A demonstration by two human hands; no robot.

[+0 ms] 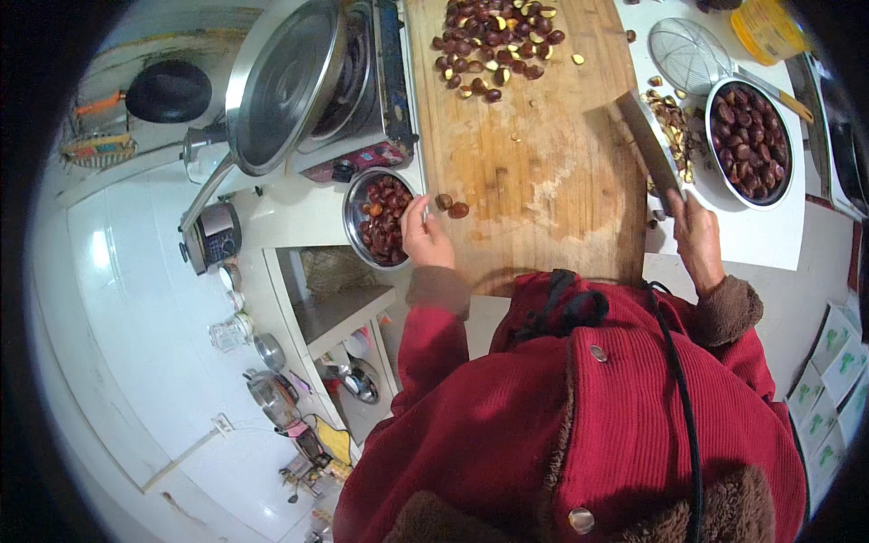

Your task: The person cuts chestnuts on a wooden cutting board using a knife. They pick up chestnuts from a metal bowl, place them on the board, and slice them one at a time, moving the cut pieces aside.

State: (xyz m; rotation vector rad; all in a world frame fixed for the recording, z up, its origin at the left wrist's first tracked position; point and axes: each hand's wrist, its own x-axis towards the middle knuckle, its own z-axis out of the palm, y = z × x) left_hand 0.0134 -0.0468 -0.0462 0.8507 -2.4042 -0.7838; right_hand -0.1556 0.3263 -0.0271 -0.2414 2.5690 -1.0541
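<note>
My right hand (698, 237) grips the handle of a cleaver (650, 139), its broad blade tilted over the right edge of the wooden cutting board (536, 183). At the board's left edge is my left hand (426, 234), beside the rim of a metal bowl of chestnuts (384, 224); whether its fingers hold anything cannot be told. Two brown chestnuts (453, 206) lie on the board just right of its fingertips. A pile of chestnuts (492, 41), several with pale cut faces, covers the board's far end.
Right of the board stand a white-rimmed bowl of chestnuts (750, 142), a wire strainer (689, 54) and a yellow tub (767, 30); pale cut pieces (672, 129) lie near the blade. At left, a large pan (288, 75) rests over a stove (360, 153), its handle pointing towards me.
</note>
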